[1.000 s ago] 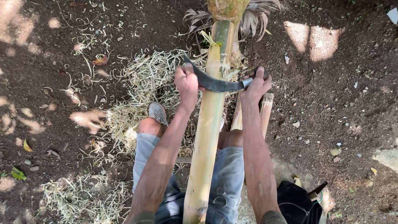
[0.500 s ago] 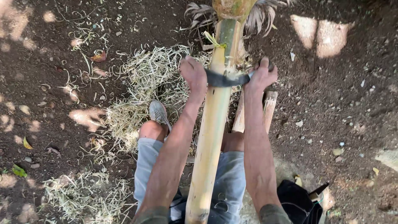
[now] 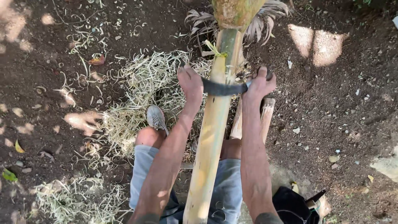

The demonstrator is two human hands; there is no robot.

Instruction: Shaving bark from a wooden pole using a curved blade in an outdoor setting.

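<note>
Bamboo pole: pale yellow-green, smooth, slanting up between the seated person's knees; dark curved blade laid across it; left hand and right hand each clenched on a blade end; pale shavings heaped on soil at left.

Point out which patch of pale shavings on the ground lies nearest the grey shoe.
The big heap of shavings left of the bamboo pole: the grey shoe rests against it. The smaller patch lies apart, at lower left.
</note>
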